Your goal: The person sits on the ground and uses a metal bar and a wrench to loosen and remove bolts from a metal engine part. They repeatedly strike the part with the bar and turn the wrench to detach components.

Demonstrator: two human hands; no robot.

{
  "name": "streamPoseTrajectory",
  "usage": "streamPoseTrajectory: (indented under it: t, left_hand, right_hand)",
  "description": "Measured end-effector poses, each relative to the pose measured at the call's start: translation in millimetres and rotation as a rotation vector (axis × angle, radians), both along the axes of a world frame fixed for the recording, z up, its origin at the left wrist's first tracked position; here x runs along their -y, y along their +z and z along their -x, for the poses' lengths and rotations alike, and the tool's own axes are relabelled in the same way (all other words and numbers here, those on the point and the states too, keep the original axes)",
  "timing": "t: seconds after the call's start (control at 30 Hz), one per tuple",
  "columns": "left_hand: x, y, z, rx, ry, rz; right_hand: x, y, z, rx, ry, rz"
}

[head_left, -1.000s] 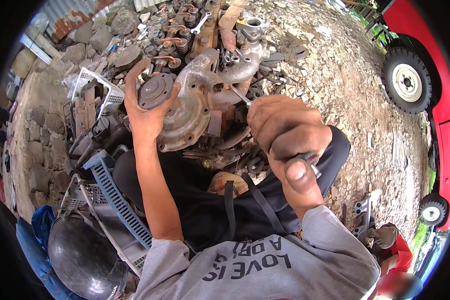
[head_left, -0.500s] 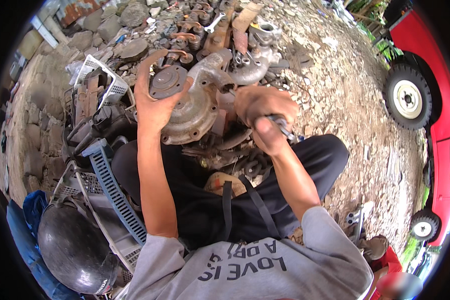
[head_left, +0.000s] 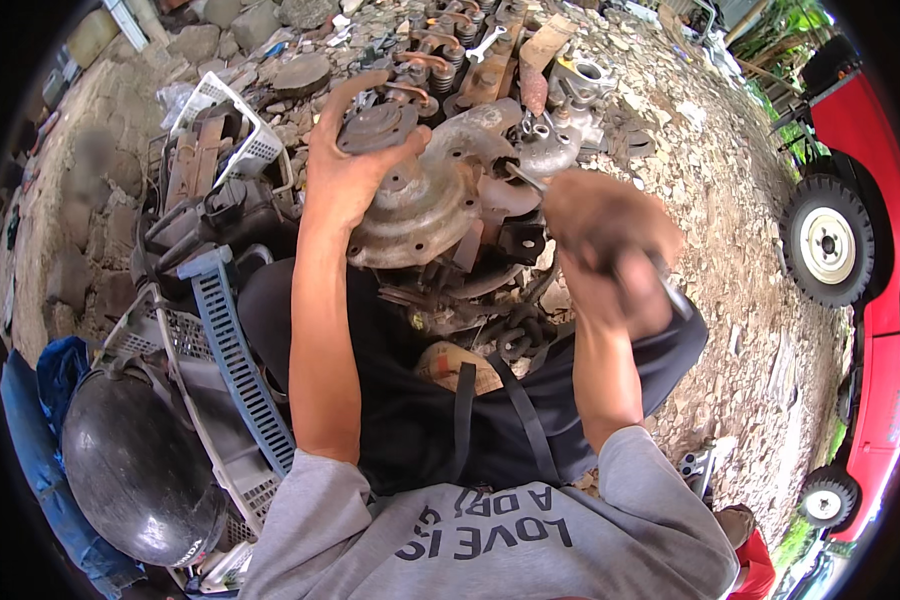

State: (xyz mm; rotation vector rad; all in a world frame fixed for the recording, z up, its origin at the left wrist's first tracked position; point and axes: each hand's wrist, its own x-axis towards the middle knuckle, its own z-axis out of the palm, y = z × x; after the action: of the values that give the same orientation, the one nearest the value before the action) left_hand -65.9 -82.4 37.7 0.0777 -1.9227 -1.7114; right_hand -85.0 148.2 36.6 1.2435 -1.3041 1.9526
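Since a moment ago, right hand (head_left: 610,250) has pulled back, clenched around one slim metal tool (head_left: 670,285); left hand (head_left: 355,165) fingers grasp one rusty round engine housing (head_left: 420,205) above lap.

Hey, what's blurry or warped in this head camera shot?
Head view: the right hand and the slim tool in its grip are motion-blurred; the left hand on the rusty round metal housing is sharp; fisheye bends the red vehicle near the dark rim.

Head fisheye, looking steeply down, close over lap.
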Motion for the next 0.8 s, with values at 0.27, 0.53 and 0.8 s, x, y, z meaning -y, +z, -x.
streamPoseTrajectory:
  t: [0.27, 0.53, 0.8]
  left_hand:
    - [10.5, -4.3, 2.8, 0.037, -0.083, -0.194]
    - [11.6, -0.6, 6.8, 0.007, -0.098, -0.218]
    - [7.3, -1.6, 3.9, 0.012, -0.073, -0.185]
  right_hand:
    - [20.1, 40.7, 0.9, 0.023, 0.335, 0.023]
    - [26.9, 48.5, -1.4, 0.129, 0.269, 0.047]
    - [27.6, 54.1, -7.2, 0.162, 0.092, -0.144]
